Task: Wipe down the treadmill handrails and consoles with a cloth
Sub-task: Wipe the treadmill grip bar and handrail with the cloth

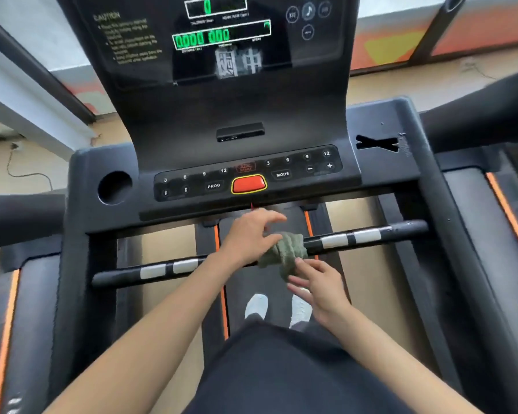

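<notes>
Left grip [249, 234] perhaps touching cloth [285, 250], right grip [317, 283] splayed

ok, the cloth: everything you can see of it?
The cloth is dull green, looks like terry, and is bunched into a wad. It is draped over the middle of the front handrail bar, with a tail hanging down on the near side. The left hand meets its left edge, pinch unclear. The right hand touches the tail with straight fingers.

Black front handrail [407, 227] with silver sensor pads [335, 240], green cloth [284, 249] draped over its middle, treadmill belt [260, 282] below, two white shoes [256, 306] standing on it
</notes>
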The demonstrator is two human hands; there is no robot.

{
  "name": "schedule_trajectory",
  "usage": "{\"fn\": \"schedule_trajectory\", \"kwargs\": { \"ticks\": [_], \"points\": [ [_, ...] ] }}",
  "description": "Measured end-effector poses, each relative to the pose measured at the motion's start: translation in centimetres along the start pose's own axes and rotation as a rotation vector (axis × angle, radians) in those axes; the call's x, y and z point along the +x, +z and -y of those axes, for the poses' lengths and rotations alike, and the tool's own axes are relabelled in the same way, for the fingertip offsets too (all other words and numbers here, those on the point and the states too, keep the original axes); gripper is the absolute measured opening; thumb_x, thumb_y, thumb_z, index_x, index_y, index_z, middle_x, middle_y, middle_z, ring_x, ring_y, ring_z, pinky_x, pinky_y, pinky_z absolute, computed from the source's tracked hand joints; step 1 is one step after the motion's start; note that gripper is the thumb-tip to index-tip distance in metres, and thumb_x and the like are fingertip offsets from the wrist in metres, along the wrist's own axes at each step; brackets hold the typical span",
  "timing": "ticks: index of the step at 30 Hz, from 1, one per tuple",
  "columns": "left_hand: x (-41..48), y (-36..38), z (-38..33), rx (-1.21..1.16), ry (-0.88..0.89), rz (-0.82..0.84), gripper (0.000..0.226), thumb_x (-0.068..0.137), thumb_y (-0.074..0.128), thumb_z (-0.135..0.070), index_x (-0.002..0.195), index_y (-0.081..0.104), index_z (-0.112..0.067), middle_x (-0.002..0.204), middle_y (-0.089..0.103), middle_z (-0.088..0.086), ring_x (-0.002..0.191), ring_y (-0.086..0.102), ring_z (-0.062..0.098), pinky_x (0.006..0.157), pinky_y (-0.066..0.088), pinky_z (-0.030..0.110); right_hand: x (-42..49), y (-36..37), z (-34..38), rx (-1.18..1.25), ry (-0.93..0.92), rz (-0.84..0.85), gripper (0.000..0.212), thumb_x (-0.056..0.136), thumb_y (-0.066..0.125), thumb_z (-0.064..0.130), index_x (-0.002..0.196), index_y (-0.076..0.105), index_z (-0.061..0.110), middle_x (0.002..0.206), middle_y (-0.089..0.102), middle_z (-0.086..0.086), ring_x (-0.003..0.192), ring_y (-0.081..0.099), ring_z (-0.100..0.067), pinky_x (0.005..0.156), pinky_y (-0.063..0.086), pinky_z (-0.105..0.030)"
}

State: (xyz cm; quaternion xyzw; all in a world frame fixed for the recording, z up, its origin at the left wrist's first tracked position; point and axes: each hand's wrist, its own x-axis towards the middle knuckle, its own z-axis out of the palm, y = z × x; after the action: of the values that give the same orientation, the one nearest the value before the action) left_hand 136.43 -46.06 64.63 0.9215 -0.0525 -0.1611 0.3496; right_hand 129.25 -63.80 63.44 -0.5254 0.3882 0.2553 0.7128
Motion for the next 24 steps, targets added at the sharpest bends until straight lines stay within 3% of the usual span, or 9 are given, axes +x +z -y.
{"fn": "schedule_trajectory", "kwargs": {
  "ticks": [4,7,10,13,17,20,24],
  "points": [
    [0.1,0.4,0.8,0.175,0.069,0.298,0.039,0.096,0.065,-0.033,0.135,0.065,-0.031,0.135,0.066,-0.007,0.127,0.058,0.016,0.104,0.043,0.029,0.5,1.5,-0.7,0.257,0.122,0.040,0.028,0.098,0.064,0.011,0.121,0.060,-0.004,0.115,0.071,-0.023,0.106,0.070,-0.037,0.085,0.058,-0.043],
    [1.6,0.1,1.3,0.201,0.097,0.386,0.039,0.097,0.064,-0.033,0.136,0.065,-0.029,0.135,0.067,-0.006,0.127,0.058,0.018,0.102,0.043,0.030,1.2,3.6,-1.2,0.406,0.167,0.024,0.031,0.100,0.058,0.006,0.130,0.058,-0.004,0.118,0.068,-0.023,0.109,0.066,-0.037,0.090,0.054,-0.045],
    [2.9,-0.4,1.7,0.165,0.137,0.532,0.038,0.100,0.062,-0.029,0.137,0.065,-0.022,0.137,0.066,-0.004,0.128,0.058,0.016,0.105,0.044,0.032,1.3,5.5,-1.6,0.497,0.171,-0.005,0.027,0.102,0.055,0.007,0.128,0.060,0.000,0.124,0.065,-0.024,0.103,0.065,-0.035,0.083,0.055,-0.044],
    [3.7,-0.7,2.0,0.177,0.185,0.627,0.029,0.102,0.058,-0.029,0.128,0.069,-0.022,0.124,0.072,-0.003,0.115,0.063,0.016,0.100,0.047,0.036,1.1,5.8,-2.2,0.578,0.156,-0.009,0.023,0.100,0.059,0.011,0.121,0.063,0.002,0.117,0.068,-0.021,0.101,0.066,-0.033,0.083,0.056,-0.044],
    [4.2,-0.1,1.6,0.315,0.274,0.650,0.024,0.102,0.053,-0.036,0.103,0.070,-0.020,0.093,0.072,-0.001,0.088,0.063,0.020,0.084,0.050,0.044,1.1,5.1,-3.4,0.673,0.086,0.006,0.024,0.100,0.061,0.015,0.121,0.065,0.005,0.109,0.071,-0.017,0.105,0.067,-0.033,0.086,0.058,-0.044],
    [4.4,0.5,0.8,0.345,0.305,0.555,0.034,0.101,0.056,-0.038,0.079,0.061,-0.013,0.073,0.064,0.001,0.073,0.058,0.023,0.074,0.049,0.046,1.5,4.8,-3.4,0.693,0.005,-0.017,0.020,0.100,0.060,0.012,0.118,0.066,0.008,0.112,0.072,-0.014,0.101,0.069,-0.027,0.076,0.058,-0.038],
    [4.7,1.5,-1.0,0.323,0.320,0.510,0.027,0.100,0.058,-0.038,0.089,0.069,-0.016,0.077,0.069,0.002,0.077,0.062,0.022,0.072,0.048,0.041,2.6,3.2,-3.1,0.694,-0.124,-0.089,0.019,0.098,0.061,0.006,0.116,0.067,0.006,0.111,0.072,-0.015,0.093,0.071,-0.023,0.070,0.058,-0.033]
  ]
}}
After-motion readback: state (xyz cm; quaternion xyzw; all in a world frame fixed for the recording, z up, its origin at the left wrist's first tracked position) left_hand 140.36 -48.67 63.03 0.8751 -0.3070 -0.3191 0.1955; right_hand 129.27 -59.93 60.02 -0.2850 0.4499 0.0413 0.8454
